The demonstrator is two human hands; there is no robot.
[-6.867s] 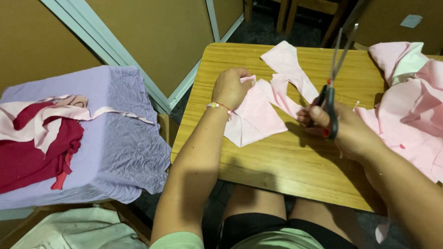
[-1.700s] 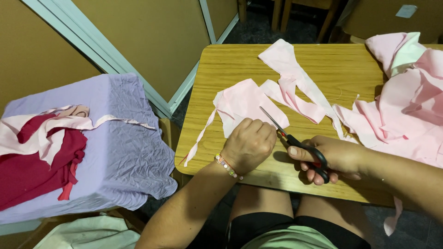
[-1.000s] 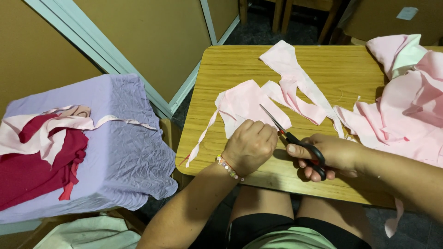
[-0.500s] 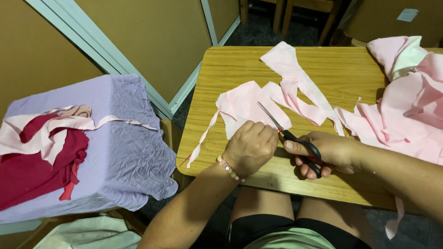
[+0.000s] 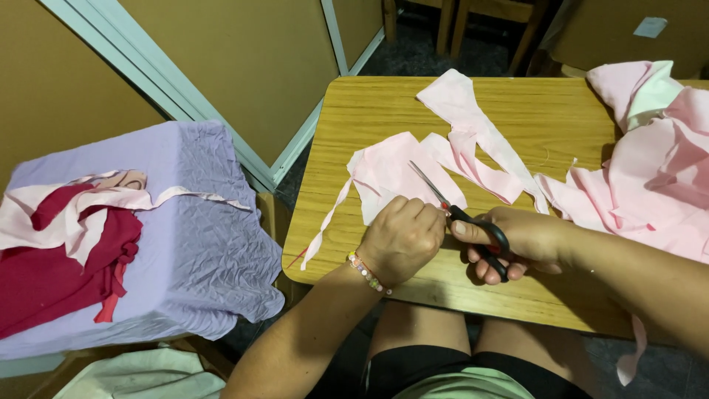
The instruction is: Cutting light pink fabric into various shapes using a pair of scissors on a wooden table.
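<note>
A light pink piece of cloth (image 5: pixel 391 171) lies spread on the wooden table (image 5: pixel 369 111), a thin strip trailing off its left edge. My left hand (image 5: pixel 402 238), with a bead bracelet at the wrist, presses down on the cloth's near edge with fingers curled. My right hand (image 5: pixel 521 240) grips the black handles of the scissors (image 5: pixel 461 214), whose blades point up-left over the cloth, right beside my left hand's knuckles.
A heap of pink fabric (image 5: pixel 650 177) covers the table's right side. A longer pink strip (image 5: pixel 473 133) lies at the middle back. To the left stands a lilac-covered box (image 5: pixel 185 244) with red and pink scraps (image 5: pixel 59 251). Chair legs stand behind the table.
Several seconds ago the scissors were raised upright at the right and my left hand was farther back. Within the last second both hands hardly moved; the blades shifted slightly along the cloth.
</note>
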